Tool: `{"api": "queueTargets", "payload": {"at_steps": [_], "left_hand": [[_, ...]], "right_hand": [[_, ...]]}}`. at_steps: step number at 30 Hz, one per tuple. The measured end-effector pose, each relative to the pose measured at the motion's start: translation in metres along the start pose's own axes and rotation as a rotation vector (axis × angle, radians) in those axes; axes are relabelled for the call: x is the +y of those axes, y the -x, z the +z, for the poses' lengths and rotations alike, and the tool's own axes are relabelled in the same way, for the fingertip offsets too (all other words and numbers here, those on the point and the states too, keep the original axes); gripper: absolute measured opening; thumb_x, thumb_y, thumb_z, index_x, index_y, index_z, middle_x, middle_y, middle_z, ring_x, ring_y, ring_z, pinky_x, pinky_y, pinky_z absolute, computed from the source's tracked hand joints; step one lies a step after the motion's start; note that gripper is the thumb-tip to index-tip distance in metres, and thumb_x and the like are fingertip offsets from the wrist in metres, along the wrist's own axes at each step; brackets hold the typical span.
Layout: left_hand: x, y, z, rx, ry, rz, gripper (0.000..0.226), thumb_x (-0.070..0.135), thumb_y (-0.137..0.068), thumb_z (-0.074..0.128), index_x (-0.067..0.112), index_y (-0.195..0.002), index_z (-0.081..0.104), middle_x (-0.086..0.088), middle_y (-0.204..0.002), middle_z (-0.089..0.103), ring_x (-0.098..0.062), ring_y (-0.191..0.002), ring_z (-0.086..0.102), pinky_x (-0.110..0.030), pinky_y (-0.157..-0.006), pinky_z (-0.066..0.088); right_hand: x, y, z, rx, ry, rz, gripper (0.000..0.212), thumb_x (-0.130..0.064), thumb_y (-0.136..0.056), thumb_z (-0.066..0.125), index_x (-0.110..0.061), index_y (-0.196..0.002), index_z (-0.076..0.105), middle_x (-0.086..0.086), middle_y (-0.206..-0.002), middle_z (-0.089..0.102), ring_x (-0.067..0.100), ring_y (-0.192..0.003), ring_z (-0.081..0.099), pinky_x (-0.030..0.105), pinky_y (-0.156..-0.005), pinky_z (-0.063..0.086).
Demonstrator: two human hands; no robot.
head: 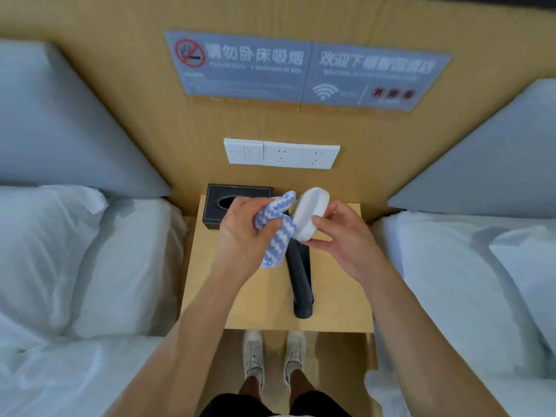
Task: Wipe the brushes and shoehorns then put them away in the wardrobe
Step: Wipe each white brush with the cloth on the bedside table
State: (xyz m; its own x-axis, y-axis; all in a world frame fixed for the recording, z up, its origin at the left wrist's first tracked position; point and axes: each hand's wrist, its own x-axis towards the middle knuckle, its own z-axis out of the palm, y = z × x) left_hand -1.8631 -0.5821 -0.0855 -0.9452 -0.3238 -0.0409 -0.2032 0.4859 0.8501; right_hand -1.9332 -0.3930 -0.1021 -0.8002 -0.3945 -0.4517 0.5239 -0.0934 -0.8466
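Observation:
My right hand (340,236) holds a white oval brush (310,213) tilted on edge above the nightstand. A blue-and-white striped cloth (278,227) is bunched in my left hand (243,233), and it touches the brush's left side. Below both hands a long black shoehorn (299,281) lies on the wooden nightstand (340,299), its near end close to the front edge. Its far end is hidden behind the cloth and brush.
A black tissue box (222,203) sits at the nightstand's back left. White beds with pillows flank the nightstand on both sides. Wall sockets (282,153) and grey notice signs (301,70) are on the wooden panel behind. My feet in pale shoes stand below the front edge.

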Motion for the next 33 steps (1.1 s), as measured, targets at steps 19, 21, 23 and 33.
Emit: {"api": "queueTargets", "payload": {"at_steps": [19, 21, 23, 33], "left_hand": [[0.078, 0.024, -0.034, 0.041, 0.134, 0.085, 0.026, 0.018, -0.080, 0.074, 0.032, -0.101, 0.065, 0.017, -0.091, 0.069, -0.001, -0.085, 0.065, -0.014, -0.069, 0.049], [0.083, 0.021, -0.038, 0.074, 0.080, 0.097, 0.020, 0.018, -0.079, 0.073, 0.032, -0.091, 0.064, 0.015, -0.082, 0.068, -0.002, -0.078, 0.063, -0.010, -0.063, 0.045], [0.088, 0.015, -0.040, 0.107, 0.007, 0.127, 0.014, 0.018, -0.080, 0.072, 0.028, -0.084, 0.062, 0.009, -0.075, 0.064, -0.006, -0.071, 0.060, -0.014, -0.060, 0.043], [0.111, 0.005, -0.038, 0.105, -0.060, 0.246, 0.005, 0.010, -0.081, 0.072, 0.014, -0.083, 0.070, -0.003, -0.082, 0.062, -0.018, -0.072, 0.057, -0.030, -0.067, 0.046]], "right_hand": [[-0.066, 0.063, 0.040, -0.204, 0.095, -0.285, 0.064, -0.017, -0.089, 0.068, -0.044, -0.143, 0.047, 0.011, -0.129, 0.066, 0.028, -0.116, 0.067, 0.040, -0.089, 0.057], [-0.064, 0.067, 0.044, -0.225, 0.121, -0.288, 0.063, -0.018, -0.089, 0.068, -0.045, -0.142, 0.048, 0.007, -0.129, 0.067, 0.027, -0.117, 0.066, 0.042, -0.091, 0.057], [-0.058, 0.070, 0.051, -0.265, 0.143, -0.272, 0.062, -0.018, -0.088, 0.069, -0.045, -0.141, 0.050, 0.004, -0.127, 0.068, 0.026, -0.118, 0.066, 0.043, -0.091, 0.058], [-0.055, 0.076, 0.047, -0.216, 0.072, -0.255, 0.058, -0.016, -0.087, 0.070, -0.026, -0.141, 0.051, 0.012, -0.122, 0.070, 0.032, -0.116, 0.067, 0.048, -0.092, 0.057]]}}
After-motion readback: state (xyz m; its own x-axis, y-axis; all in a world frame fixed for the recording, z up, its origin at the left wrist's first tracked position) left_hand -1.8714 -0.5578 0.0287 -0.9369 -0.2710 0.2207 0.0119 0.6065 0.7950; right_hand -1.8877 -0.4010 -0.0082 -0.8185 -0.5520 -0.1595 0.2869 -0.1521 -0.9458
